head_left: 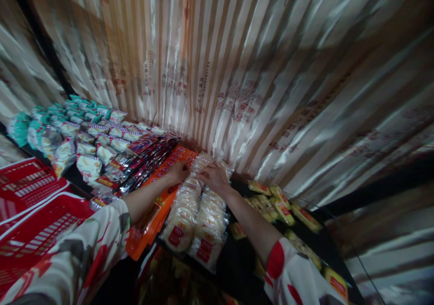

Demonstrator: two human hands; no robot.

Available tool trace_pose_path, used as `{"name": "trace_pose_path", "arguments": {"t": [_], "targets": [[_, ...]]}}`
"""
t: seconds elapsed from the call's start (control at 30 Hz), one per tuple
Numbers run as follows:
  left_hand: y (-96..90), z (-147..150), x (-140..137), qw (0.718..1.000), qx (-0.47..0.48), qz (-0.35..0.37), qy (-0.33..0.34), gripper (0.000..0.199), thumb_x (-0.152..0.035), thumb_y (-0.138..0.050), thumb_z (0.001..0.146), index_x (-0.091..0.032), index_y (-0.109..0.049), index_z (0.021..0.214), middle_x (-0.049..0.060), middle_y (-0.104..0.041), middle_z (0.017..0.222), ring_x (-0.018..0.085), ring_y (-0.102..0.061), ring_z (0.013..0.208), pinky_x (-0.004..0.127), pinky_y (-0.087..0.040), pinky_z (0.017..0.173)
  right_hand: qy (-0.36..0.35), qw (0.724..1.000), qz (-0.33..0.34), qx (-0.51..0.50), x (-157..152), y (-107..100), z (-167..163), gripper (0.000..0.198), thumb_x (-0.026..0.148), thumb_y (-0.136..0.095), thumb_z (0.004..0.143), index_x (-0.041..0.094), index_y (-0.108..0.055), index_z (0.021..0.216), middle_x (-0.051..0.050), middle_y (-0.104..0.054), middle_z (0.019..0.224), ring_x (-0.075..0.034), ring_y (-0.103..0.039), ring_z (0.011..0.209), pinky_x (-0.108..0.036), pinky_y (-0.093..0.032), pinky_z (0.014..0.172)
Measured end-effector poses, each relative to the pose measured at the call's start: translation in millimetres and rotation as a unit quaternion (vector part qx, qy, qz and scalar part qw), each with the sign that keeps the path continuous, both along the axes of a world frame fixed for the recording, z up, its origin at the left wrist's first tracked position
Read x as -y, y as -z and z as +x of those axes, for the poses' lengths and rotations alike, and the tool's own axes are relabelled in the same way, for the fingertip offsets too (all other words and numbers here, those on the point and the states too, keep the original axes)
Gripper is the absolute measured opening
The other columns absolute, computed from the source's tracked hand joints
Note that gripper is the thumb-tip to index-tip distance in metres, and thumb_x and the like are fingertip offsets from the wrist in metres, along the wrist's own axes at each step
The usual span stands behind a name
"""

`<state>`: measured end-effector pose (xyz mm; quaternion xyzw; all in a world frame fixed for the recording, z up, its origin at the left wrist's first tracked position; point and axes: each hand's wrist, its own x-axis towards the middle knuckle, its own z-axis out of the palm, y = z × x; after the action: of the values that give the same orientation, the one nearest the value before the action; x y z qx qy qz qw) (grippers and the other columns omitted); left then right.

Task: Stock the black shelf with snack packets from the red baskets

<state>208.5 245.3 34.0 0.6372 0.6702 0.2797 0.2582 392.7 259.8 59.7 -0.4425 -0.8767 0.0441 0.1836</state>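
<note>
Two rows of clear-wrapped round white snack packets (178,223) with red-and-yellow labels stand packed on a black surface in front of me. At the far end of the rows, my right hand (215,177) rests with bent fingers closed on the wrapped packets. Just left of it, my left hand (178,172) has its fingers curled in beside the left row; whatever is in them is hidden. Under my left wrist lie flat orange packets (154,214), partly covered by my forearm.
Dark shiny packets (149,153) and several rows of white-and-green snack bags (90,164) fill the left side. Red baskets (37,223) stand at the lower left. Yellow packets (283,211) lie scattered on the right. A striped plastic sheet (217,60) hangs behind.
</note>
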Motion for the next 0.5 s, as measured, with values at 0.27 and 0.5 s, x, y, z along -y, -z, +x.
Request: {"name": "trace_pose_path", "arguments": {"t": [0.27, 0.5], "targets": [[-7.9, 0, 6, 0.999, -0.013, -0.005, -0.036, 0.009, -0.021, -0.057, 0.073, -0.016, -0.061, 0.079, 0.001, -0.062, 0.071, 0.013, -0.053, 0.066, 0.022, -0.034, 0.055, 0.049, 0.997, -0.041, 0.052, 6, 2, -5, 0.015, 0.035, -0.061, 0.08, 0.023, -0.07, 0.079, -0.005, -0.066, 0.086, -0.022, -0.052, 0.094, -0.032, -0.034, 0.081], [-18.2, -16, 21, 0.993, 0.023, -0.09, 0.072, 0.025, -0.034, -0.061, 0.071, -0.016, -0.057, 0.055, -0.004, -0.05, 0.046, 0.01, -0.044, 0.048, 0.021, -0.029, 0.047, 0.067, 0.996, -0.023, 0.055, 12, 2, -7, 0.026, 0.042, -0.055, 0.083, 0.021, -0.07, 0.08, -0.007, -0.066, 0.088, -0.022, -0.051, 0.095, -0.032, -0.034, 0.079]]}}
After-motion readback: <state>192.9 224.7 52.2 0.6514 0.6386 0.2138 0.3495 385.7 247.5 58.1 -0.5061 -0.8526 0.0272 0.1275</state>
